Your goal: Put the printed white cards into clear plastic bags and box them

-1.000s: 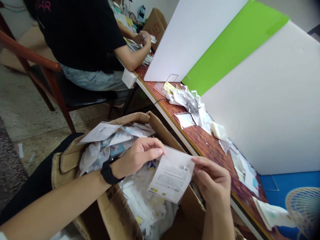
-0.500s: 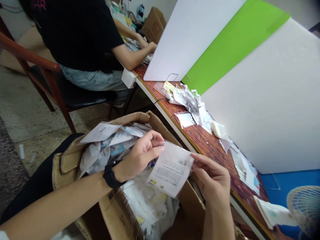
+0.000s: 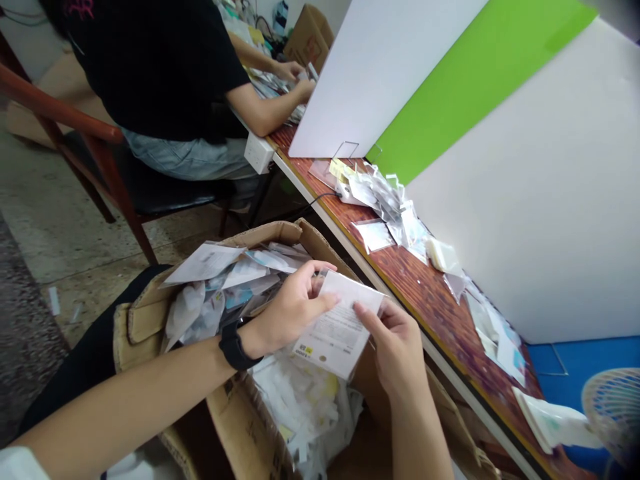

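A white printed card in a clear plastic sleeve [image 3: 336,330] is held tilted over an open cardboard box. My left hand [image 3: 295,303], with a black band on its wrist, pinches the card's upper left edge. On the right edge my right hand [image 3: 395,337] grips it, thumb flat on the printed face and fingers behind. Below, white paper strips and scraps [image 3: 300,407] fill one part of the cardboard box [image 3: 240,427]. Several sleeved cards [image 3: 210,261] are heaped in its far part, left of my hands.
A wooden table [image 3: 400,287] runs along the right with a pile of plastic packets [image 3: 380,193] on it. White and green partition panels [image 3: 480,87] stand behind. A small fan [image 3: 615,413] is at lower right. Another person [image 3: 165,73] sits on a chair [image 3: 65,113] at upper left.
My right hand has moved inward, its thumb now lying on the card's face. My left thumb also reaches further over the card. The other person's hands have lifted a small item.
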